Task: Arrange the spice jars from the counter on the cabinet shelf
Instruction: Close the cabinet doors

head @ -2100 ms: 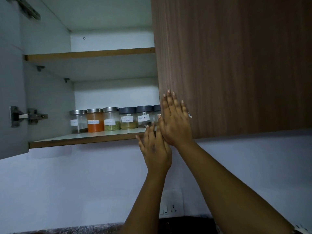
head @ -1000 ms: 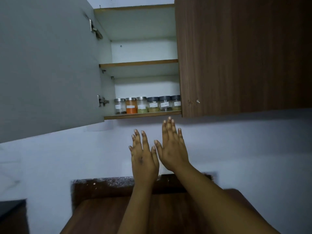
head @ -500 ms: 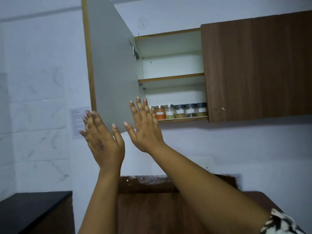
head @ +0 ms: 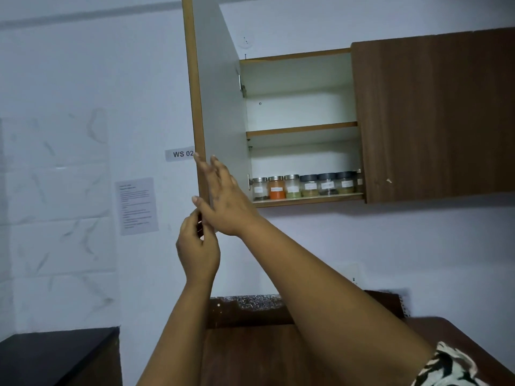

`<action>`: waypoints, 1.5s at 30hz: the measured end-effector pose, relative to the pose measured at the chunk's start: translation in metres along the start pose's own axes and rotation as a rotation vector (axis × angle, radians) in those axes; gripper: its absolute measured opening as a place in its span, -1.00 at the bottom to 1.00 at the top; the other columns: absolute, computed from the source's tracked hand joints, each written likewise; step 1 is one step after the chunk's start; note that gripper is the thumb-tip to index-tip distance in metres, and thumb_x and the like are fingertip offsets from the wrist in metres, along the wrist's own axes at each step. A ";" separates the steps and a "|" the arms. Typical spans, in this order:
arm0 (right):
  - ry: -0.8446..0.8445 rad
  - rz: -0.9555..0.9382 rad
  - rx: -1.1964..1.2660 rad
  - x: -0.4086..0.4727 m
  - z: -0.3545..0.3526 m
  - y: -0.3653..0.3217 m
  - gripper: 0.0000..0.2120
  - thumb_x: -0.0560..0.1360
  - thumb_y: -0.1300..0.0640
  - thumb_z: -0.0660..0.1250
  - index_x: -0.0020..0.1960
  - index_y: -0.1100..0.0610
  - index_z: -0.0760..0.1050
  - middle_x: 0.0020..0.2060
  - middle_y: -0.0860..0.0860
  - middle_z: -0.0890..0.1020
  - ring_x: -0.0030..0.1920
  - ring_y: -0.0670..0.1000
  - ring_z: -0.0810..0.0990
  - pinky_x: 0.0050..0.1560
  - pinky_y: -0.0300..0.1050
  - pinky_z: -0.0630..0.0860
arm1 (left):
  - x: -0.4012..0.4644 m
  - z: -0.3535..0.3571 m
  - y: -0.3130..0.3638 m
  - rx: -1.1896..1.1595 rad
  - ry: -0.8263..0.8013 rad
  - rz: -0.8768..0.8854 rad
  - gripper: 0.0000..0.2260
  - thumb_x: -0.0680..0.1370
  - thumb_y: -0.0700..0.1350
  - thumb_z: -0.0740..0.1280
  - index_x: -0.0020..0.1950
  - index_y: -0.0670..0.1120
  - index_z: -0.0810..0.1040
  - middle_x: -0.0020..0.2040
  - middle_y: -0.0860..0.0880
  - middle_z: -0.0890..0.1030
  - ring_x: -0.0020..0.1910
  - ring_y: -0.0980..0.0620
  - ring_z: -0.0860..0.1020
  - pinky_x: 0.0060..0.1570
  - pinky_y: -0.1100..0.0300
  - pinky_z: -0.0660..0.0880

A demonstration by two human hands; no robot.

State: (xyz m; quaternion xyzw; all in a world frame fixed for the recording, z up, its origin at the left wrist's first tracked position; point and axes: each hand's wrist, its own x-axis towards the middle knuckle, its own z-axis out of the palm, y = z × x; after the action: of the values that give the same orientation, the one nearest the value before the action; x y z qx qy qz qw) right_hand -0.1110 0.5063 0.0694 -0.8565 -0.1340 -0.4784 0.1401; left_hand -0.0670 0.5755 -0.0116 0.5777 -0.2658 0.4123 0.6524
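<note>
In the head view, the spice jars (head: 306,185) stand upright, lids up, in a row running left to right along the bottom cabinet shelf (head: 308,198), behind the open cabinet door (head: 220,112). The right hand (head: 227,203) lies flat with fingers spread wide on the door's lower inner face. The left hand (head: 196,250) pinches the door's bottom corner, fingers narrowly curled.
</note>
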 end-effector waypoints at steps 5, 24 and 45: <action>0.058 0.007 0.001 -0.014 -0.003 0.018 -0.38 0.61 -0.02 0.16 0.56 -0.22 -0.06 0.56 0.01 0.04 0.48 0.16 0.23 0.31 0.17 0.42 | -0.013 0.021 -0.004 -0.093 0.036 0.072 -0.75 0.64 -0.13 0.21 0.28 -0.08 0.56 -0.06 0.08 0.57 -0.09 0.25 0.54 -0.14 0.42 0.45; 0.336 -0.023 -0.552 -0.070 -0.127 0.144 -0.39 0.54 -0.17 0.22 0.54 -0.07 0.20 0.47 0.00 0.31 0.33 0.02 0.37 0.16 -0.03 0.49 | -0.086 0.172 0.029 -0.256 -0.105 0.224 -0.62 0.57 0.00 0.30 0.37 -0.07 0.51 0.01 0.04 0.53 0.00 0.01 0.54 -0.03 0.03 0.56; 0.062 0.243 -0.516 -0.088 -0.168 0.423 -0.32 0.64 -0.01 0.08 0.59 0.13 -0.23 0.57 0.02 -0.23 0.57 0.00 -0.20 0.55 0.08 -0.07 | -0.114 0.422 -0.032 0.379 -0.452 0.536 -0.60 0.50 -0.09 0.41 0.34 0.02 0.52 0.53 -0.21 0.23 0.51 -0.24 0.17 0.39 -0.25 0.05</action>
State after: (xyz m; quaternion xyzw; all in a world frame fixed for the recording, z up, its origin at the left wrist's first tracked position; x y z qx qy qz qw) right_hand -0.1334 0.0442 0.0311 -0.8587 0.1001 -0.5021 -0.0219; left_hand -0.0448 0.1386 -0.0418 0.6742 -0.4631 0.4721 0.3287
